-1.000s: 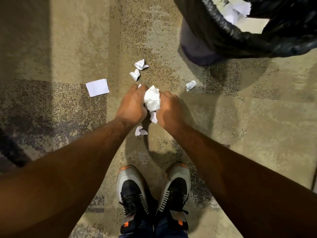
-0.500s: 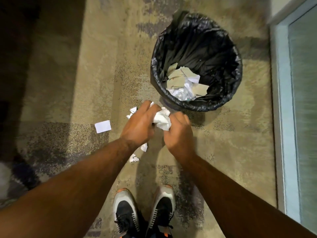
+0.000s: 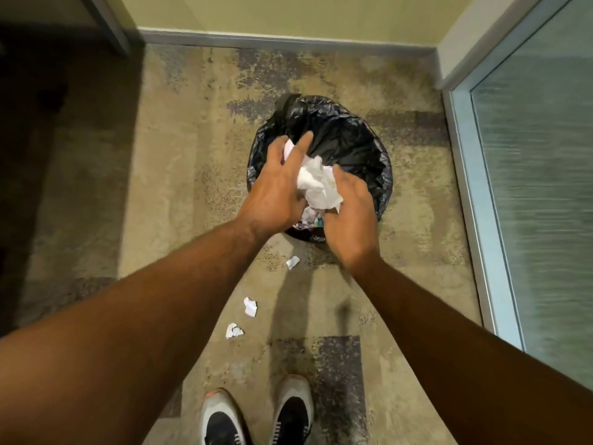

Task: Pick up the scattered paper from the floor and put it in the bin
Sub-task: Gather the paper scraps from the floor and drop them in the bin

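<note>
Hands [image 3: 276,191] now over bin [image 3: 359,146], paper wad [image 3: 316,184] between, bin contents mostly hidden

Both hands hide much of the bin [image 3: 359,146]: its near rim and most of its inside are covered, and only a sliver of the litter [image 3: 309,216] in it shows between the wrists. The wad [image 3: 316,184] sits between the left hand [image 3: 276,191] and right hand [image 3: 348,213], its underside out of sight. Fingers [image 3: 301,144] are motion-blurred, so their hold on it cannot be told. The shoes [image 3: 256,415] are cut by the bottom edge. The glass panel [image 3: 539,194] at the right is smeared.
</note>
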Motion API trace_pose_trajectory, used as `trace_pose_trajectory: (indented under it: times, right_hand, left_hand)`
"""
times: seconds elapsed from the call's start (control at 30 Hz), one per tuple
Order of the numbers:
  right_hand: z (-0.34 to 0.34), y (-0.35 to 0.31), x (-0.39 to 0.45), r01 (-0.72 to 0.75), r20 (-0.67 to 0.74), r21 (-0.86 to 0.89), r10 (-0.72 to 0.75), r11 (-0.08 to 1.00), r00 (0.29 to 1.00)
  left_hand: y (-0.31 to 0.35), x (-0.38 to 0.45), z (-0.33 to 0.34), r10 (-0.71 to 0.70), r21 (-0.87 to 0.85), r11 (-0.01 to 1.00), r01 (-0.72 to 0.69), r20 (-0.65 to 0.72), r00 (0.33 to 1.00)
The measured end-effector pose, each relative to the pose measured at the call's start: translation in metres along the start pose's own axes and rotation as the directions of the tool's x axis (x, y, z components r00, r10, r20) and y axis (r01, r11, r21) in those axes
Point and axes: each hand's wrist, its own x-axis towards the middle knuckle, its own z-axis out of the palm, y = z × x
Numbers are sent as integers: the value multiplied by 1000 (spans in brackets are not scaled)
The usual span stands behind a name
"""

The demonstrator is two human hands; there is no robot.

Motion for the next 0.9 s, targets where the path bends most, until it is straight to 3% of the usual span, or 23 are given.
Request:
trace_pose_trajectory:
  times: [0.17,0.33,0.4,0.6,0.7,0.9]
  right_hand:
    - [1,17,2,-46,23,-4,46,999,999]
    - [18,25,-26,141,-193,3,-138,990,971]
    - [26,22,-36,173,-198,-34,-177,984,964]
    - [62,22,-68,275,99,1,-274,961,957]
    - [99,44,-82,281,191,-105,-258,954,947]
    - [167,99,-100,247,438,-330,-84,911,895]
  left_hand:
    - [-8,3,1,-18,-26,999,20,74,997]
    - [-32,-13,11,-17,55,998,14,46,999]
    - [-40,-16,11,-13,70,997,13,-1,1000]
    - [-83,-37,14,-111,146,980,137,-174,979]
    - [-119,-57,24,-166,177,966,190,-146,975]
    - [-192,-107,65,-263,217,942,255,8,965]
